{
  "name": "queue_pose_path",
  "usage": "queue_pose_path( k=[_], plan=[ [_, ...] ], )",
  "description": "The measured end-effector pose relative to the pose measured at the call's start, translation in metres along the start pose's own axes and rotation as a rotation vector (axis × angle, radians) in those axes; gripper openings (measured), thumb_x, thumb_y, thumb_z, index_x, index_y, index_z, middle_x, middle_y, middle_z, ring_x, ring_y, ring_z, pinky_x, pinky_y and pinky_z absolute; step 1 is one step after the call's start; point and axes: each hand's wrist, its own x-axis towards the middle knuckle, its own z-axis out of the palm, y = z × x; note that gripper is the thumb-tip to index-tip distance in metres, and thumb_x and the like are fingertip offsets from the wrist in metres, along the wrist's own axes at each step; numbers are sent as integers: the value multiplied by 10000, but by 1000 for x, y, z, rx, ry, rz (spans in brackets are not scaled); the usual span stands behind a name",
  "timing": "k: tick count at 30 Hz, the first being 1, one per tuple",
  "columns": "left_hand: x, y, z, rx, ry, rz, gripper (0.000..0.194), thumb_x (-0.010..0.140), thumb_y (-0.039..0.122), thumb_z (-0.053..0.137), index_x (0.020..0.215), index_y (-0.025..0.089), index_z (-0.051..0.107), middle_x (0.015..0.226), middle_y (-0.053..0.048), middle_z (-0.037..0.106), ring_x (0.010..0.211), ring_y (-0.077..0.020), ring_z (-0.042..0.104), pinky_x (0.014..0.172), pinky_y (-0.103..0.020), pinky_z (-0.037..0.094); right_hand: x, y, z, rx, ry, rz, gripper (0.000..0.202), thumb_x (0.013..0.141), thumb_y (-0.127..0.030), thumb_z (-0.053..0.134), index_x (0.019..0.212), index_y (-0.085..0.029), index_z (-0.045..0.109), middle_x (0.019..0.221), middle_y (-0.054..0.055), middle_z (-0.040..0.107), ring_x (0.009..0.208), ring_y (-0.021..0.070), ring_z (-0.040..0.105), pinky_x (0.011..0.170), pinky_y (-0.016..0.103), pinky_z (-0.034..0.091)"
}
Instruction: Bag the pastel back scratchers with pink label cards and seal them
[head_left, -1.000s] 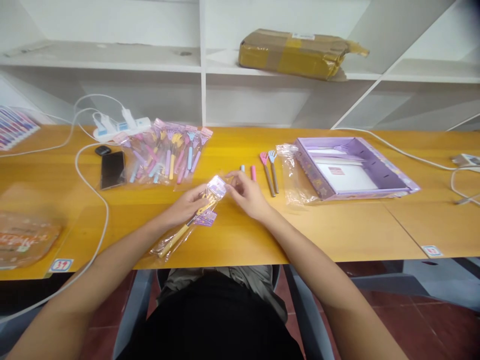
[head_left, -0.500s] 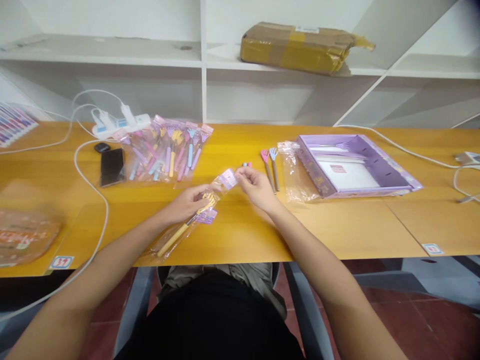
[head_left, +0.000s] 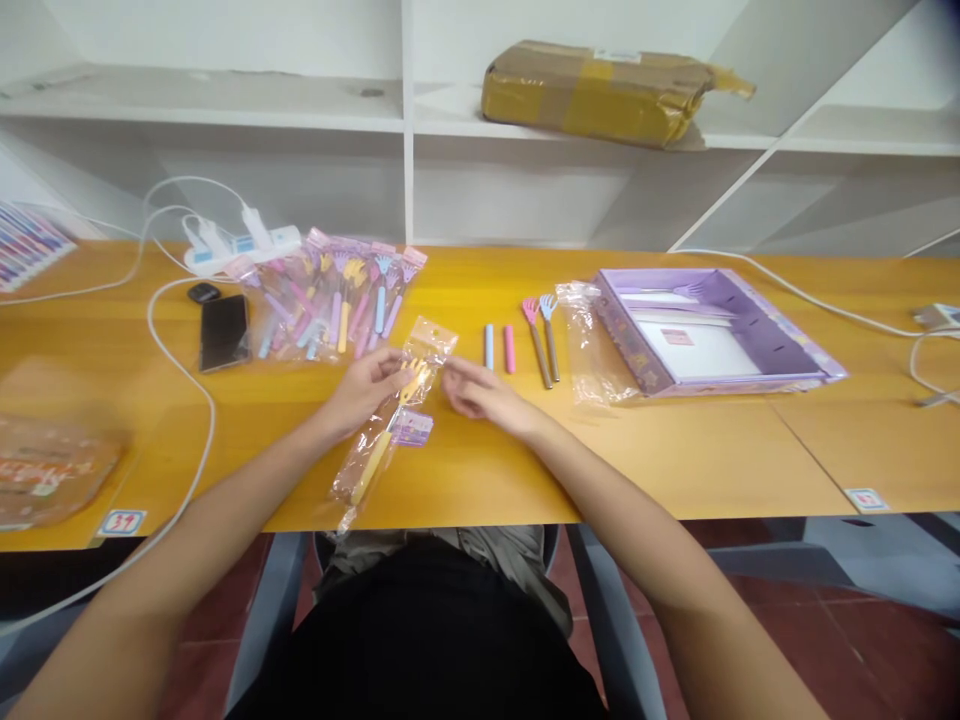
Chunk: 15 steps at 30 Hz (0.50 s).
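Observation:
My left hand (head_left: 367, 390) is closed on a clear plastic bag (head_left: 431, 345), pinching it near its upper part. Inside the bag lies a yellow hand-shaped back scratcher (head_left: 371, 468) with a metal shaft and a yellow handle. A small purple card (head_left: 412, 428) rests beside the bag's middle. My right hand (head_left: 480, 393) is at the bag's upper right edge, fingers loosely bent and apart, gripping nothing that I can see. To its right are a blue grip tube (head_left: 489, 347), a pink grip tube (head_left: 509, 350), and pink (head_left: 531, 312) and blue (head_left: 546, 305) scratchers with bare metal shafts.
Bagged scratchers (head_left: 337, 300) lie piled at the back left, near a black phone (head_left: 224, 333) and a power strip (head_left: 281, 242). A purple box (head_left: 652, 375) stands right, with an empty plastic bag (head_left: 592, 350) beside it. A white cable (head_left: 214, 430) crosses the left side.
My right hand has let go of the bag's top and moved slightly left and down. The bagged yellow scratcher has turned more upright, and the two grip tubes are now uncovered.

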Motion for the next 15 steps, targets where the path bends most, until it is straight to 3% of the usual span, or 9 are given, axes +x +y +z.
queue_pose_path(
  k=[3,6,8,10,15],
  plan=[
    [-5,1,7,37,-118,-58,443,833,505,882,1036,173,670,939,-27,732,852,-170,700,798,-300,551,0,-6,0,20,50,-19,500,977,-682,660,1047,-189,698,580,-89,429,491,93,358,483,246,290],
    [-12,3,11,-26,-333,-218,428,892,505,835,1075,177,631,905,-43,732,783,-193,745,739,-337,595,-1,-14,-6,-52,337,-133,564,981,-762,615,848,-214,650,570,-61,444,502,100,378,487,256,315],
    [-16,3,12,-47,-474,-301,422,912,483,821,1126,176,626,923,-62,745,794,-215,773,739,-358,620,-4,-21,-14,-79,502,-211,568,1001,-769,575,839,-229,647,566,-58,420,492,107,374,487,267,323],
    [-18,4,12,-35,-559,-320,400,922,453,813,1148,175,634,920,-60,751,789,-208,774,748,-358,628,-7,-26,-26,-104,580,-261,530,1003,-745,597,865,-238,665,568,-59,409,479,109,378,486,274,325],
    [-19,7,8,16,-600,-300,331,962,442,758,1136,180,654,893,-40,712,741,-167,721,686,-301,590,-10,-32,-66,-21,840,-385,397,985,-654,666,957,-259,693,635,-60,403,464,101,357,448,268,254]
  ],
)
